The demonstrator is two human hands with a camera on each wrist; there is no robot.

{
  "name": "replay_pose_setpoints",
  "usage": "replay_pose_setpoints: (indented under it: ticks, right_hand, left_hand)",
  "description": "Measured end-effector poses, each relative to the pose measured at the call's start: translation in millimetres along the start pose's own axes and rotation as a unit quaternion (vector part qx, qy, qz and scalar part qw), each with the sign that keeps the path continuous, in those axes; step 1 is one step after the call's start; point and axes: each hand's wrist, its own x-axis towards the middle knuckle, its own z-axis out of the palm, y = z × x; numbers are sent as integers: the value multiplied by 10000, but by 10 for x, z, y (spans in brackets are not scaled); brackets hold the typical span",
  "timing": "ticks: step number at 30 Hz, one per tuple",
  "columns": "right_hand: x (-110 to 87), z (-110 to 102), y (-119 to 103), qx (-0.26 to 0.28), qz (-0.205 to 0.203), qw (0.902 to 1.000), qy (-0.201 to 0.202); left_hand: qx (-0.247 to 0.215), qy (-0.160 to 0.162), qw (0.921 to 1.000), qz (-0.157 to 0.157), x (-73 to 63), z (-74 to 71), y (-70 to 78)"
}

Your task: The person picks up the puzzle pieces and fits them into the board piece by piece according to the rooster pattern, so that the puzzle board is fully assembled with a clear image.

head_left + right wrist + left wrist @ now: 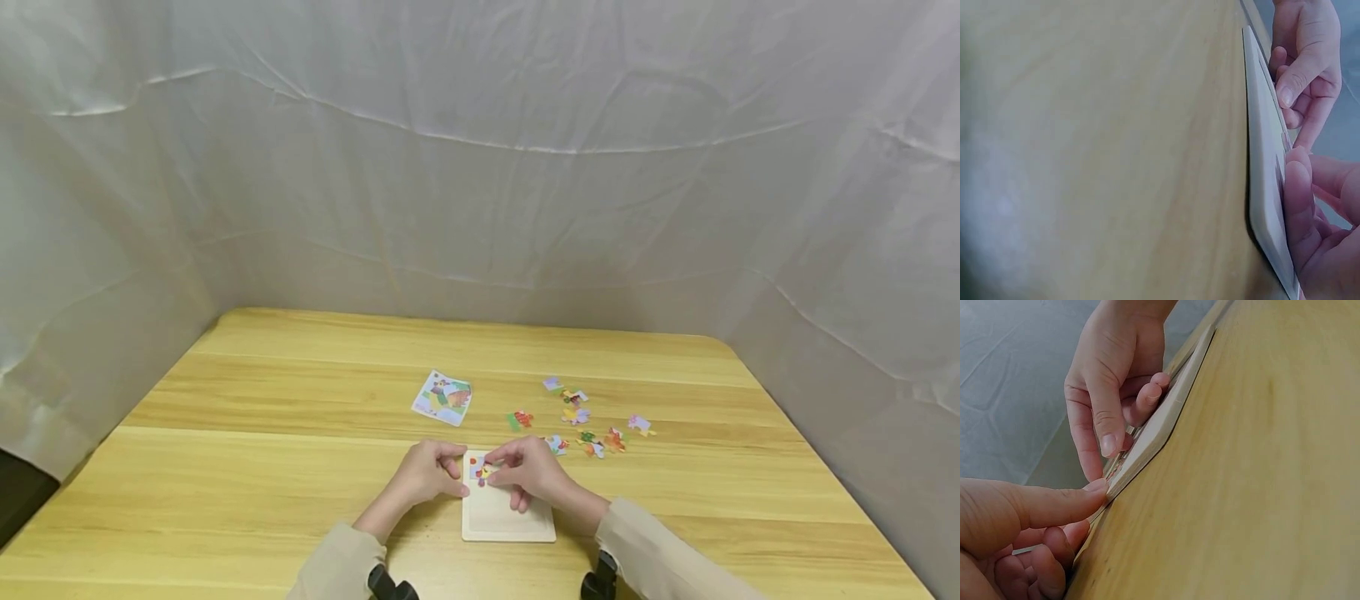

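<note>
A pale square puzzle board (510, 527) lies on the table in front of me, with a colourful part of a picture in its upper left corner. My left hand (427, 477) holds the board's left edge, thumb at the side and index finger near the top corner. In the left wrist view the left thumb (1066, 505) presses at the board's rim. Over that same corner, my right hand (538, 472) pinches a jigsaw piece (485, 472) between thumb and index finger, down at the board. Its other fingers curl above the bare wood, and they partly hide the piece.
Several loose jigsaw pieces (576, 416) lie scattered beyond and right of the board, among them a red and green one (519, 420) and a lilac one (640, 423). A printed picture card (442, 398) lies farther back on the left. Grey cloth (480, 208) hangs behind the table.
</note>
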Motion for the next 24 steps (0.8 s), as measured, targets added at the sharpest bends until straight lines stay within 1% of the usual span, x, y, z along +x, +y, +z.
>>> replay_pose_setpoints:
  ticks: [4, 13, 20, 24]
  right_hand:
    - [-9, -9, 5, 153, 24, 9999, 8]
    - [-30, -95, -10, 632, 363, 9970, 276]
    - [-79, -203, 22, 819, 295, 9950, 495]
    - [-110, -270, 67, 883, 363, 9936, 600]
  left_hand:
    - [0, 16, 10000, -15, -4, 1, 2]
    - [61, 34, 10000, -51, -7, 5, 17]
    - [40, 35, 10000, -70, -10, 5, 18]
    - [77, 37, 10000, -42, -16, 3, 24]
